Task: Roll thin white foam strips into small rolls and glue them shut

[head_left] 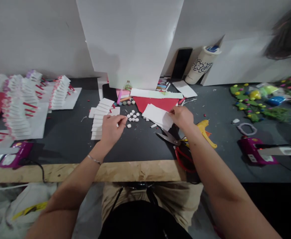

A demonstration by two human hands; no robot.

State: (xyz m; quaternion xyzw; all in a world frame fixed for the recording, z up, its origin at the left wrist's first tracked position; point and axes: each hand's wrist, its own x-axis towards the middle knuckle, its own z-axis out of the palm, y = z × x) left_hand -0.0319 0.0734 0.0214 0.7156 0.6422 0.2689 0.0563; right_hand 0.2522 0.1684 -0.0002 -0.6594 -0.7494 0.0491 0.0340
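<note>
My left hand [113, 128] is pinched closed beside a fanned row of white rectangular pieces [97, 123]; a small white bit shows at its fingertips, too small to name. Several round white pieces [133, 116] lie on the dark table just right of it. My right hand [182, 117] is closed at the right edge of a small stack of white cards [157, 115], which overlaps a red sheet [145, 103]. What its fingertips hold is hidden. Open-bladed scissors [170, 137] with red handles lie below my right hand, and a yellow tool [204, 131] is partly behind my right forearm.
Stepped white models [21, 113] with red sticks stand at the left. A white tumbler [200, 66] and a black phone [181, 63] lean at the back. Purple devices [17, 154] sit at both sides. Green decorations [250, 103] and a grey ring [247, 128] lie right.
</note>
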